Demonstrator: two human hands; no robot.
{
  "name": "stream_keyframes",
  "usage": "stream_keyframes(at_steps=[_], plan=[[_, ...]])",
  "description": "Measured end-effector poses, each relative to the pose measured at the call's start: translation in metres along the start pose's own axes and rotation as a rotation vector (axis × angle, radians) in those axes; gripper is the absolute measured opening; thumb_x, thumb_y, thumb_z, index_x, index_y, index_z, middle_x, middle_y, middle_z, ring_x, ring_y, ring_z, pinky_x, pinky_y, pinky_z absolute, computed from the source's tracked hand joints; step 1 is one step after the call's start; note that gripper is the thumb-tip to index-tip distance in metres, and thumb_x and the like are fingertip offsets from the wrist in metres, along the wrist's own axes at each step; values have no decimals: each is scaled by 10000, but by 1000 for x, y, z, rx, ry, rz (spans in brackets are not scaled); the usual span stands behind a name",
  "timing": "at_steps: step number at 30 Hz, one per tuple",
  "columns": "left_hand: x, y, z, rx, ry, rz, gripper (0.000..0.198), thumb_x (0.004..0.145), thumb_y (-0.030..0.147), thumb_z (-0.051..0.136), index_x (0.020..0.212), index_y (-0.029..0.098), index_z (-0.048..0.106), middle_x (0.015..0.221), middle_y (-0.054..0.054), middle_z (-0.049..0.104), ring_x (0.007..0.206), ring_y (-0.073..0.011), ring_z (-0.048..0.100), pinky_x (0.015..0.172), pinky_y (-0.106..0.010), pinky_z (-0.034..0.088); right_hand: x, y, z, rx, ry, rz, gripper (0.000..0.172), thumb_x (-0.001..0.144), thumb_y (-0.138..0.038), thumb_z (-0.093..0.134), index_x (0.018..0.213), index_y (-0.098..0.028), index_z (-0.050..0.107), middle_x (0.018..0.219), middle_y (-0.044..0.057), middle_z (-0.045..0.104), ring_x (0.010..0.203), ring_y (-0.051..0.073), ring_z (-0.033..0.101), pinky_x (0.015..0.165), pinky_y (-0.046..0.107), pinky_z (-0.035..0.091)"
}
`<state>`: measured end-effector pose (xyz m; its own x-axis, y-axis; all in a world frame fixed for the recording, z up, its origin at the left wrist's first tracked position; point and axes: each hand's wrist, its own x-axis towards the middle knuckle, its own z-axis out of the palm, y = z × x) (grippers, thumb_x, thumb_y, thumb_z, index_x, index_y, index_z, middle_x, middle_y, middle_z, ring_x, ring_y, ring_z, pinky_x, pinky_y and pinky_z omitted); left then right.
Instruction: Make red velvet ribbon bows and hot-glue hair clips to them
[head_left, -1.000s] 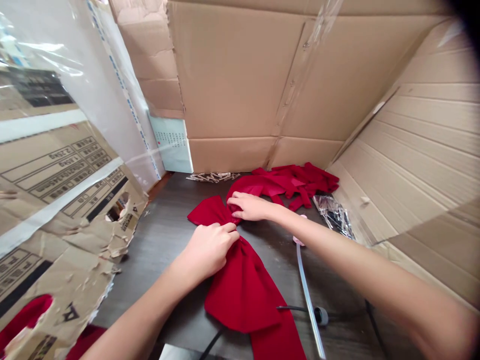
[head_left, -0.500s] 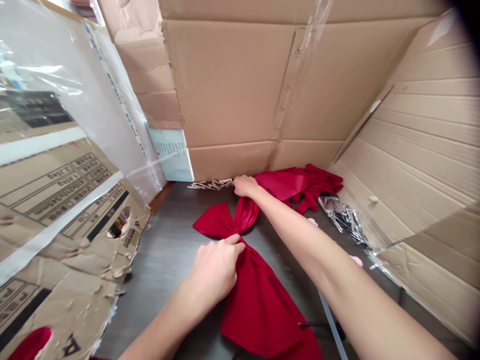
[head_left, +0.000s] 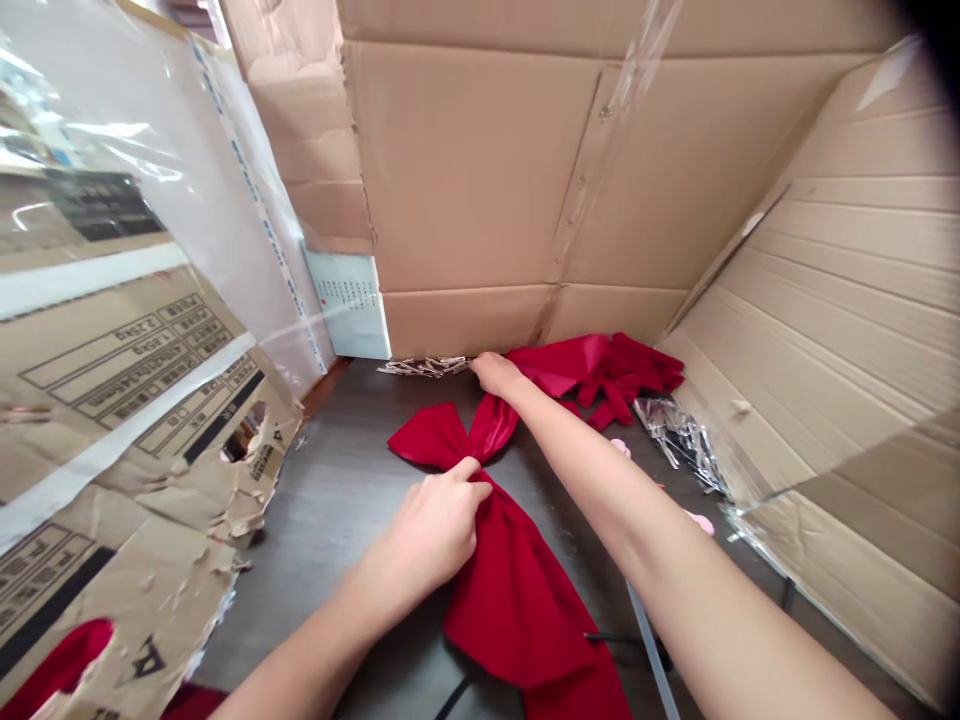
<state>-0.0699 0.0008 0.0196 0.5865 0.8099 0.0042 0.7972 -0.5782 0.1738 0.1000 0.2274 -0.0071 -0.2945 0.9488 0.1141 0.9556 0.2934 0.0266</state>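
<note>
On your far left, a torn cardboard sheet (head_left: 180,510) under clear plastic stands along the dark wood tabletop (head_left: 315,560), with open tabletop between it and your left hand (head_left: 435,525). That hand is closed, gripping the gathered middle of a red fabric bow (head_left: 510,600). One bow tail runs toward you, and one loop spreads left. Your right hand (head_left: 495,373) is also closed, pinching the bow's far end at the table's back edge, just beside a strip of silver clips (head_left: 424,367). A cardboard wall (head_left: 465,180) rises behind. Further right lie a red fabric heap (head_left: 622,365), a crumpled foil packet (head_left: 679,435), and another cardboard wall (head_left: 810,300), leaving little room.
</note>
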Motion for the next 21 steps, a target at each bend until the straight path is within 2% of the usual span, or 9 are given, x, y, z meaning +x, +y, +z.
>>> stream_keyframes(at_steps=[4,7,9,11,13,17,19,21], plan=[[-1,2,1,2,-14,24,427,847,50,356,1115,203,652,1251,-131,582,883,-271,704,671,-346,485,-4,-1,1,73,60,-26,286,950,-332,608,1167,-147,632,1242,109,620,1136,245,602,981,474,491],[0,1,1,-6,-26,20,459,857,57,345,1170,221,638,1239,-119,585,893,-279,704,678,-350,491,-7,-3,-7,169,150,-20,247,944,-314,607,1115,-140,649,1213,105,635,1168,255,577,1026,501,437],[0,0,1,-23,-31,20,465,865,63,338,1175,233,640,1249,-111,581,902,-280,704,691,-353,496,-14,-5,-17,265,233,-6,190,942,-226,568,1073,-130,667,1164,124,658,1174,266,565,1047,488,404],[1,-1,1,-45,-27,8,463,875,75,340,1181,247,642,1273,-108,568,917,-280,702,710,-359,502,-31,-9,-28,384,332,19,240,915,-115,483,1056,-115,677,1120,157,677,1146,269,574,1033,430,408],[2,-2,2,-66,-19,-12,456,881,88,360,1193,260,645,1290,-109,559,951,-281,695,742,-360,506,-61,-14,-37,514,427,51,308,892,-92,419,1090,-123,653,1087,132,689,1045,233,618,950,361,463],[3,-3,3,-110,-8,-30,455,870,74,394,1184,262,665,1273,-110,579,1028,-272,672,812,-348,500,-149,-23,-40,759,513,83,217,897,-193,450,1008,-176,636,946,57,701,858,182,663,754,290,526],[5,-5,3,-145,11,-37,453,849,50,405,1134,257,690,1230,-100,614,1045,-264,661,839,-346,493,-191,-25,-36,1152,522,110,94,836,-250,607,906,-209,655,838,34,687,764,183,654,678,299,528],[9,-7,2,-202,63,-48,412,837,44,423,1046,240,718,1141,-88,664,1045,-255,652,876,-349,481,-220,-25,-30,1345,498,177,107,776,-280,715,859,-226,675,807,31,685,733,183,651,671,316,540]])
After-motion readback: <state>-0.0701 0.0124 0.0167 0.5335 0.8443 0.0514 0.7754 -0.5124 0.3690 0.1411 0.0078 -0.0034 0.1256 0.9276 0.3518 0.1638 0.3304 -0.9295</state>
